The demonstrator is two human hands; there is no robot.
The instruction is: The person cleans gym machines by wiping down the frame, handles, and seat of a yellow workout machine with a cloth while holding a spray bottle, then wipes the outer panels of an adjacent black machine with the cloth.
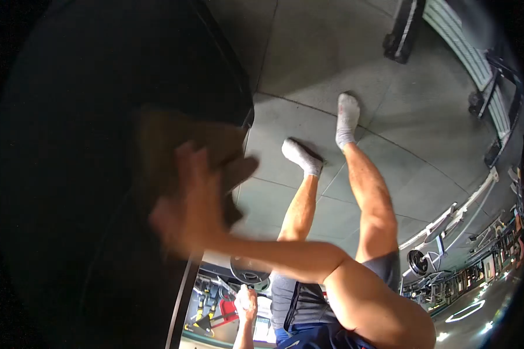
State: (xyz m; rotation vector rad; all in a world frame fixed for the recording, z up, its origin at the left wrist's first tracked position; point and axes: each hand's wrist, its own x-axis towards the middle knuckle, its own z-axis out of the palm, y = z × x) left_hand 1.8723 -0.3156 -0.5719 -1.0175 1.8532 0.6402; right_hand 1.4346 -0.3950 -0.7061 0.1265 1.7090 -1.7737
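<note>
My right hand (189, 203) reaches across to the left, blurred by motion, with its fingers apart. It is in front of a large black surface (99, 174), and a dim brownish shape (186, 128) shows beside the fingertips; whether the hand touches either cannot be told. Low in the view, left of the grey shorts (285, 296), my left hand (246, 302) is closed, and what it holds, if anything, is too small to make out. Two bare legs with white socks (347, 116) stand on grey floor tiles (308, 58).
A black-footed frame (403, 35) stands at the upper right. Along the right edge are a curved pale strip (460, 41), gym racks and a barbell plate (417, 262). Another round weight plate (249, 272) and red and yellow gear (224, 313) lie near my left hand.
</note>
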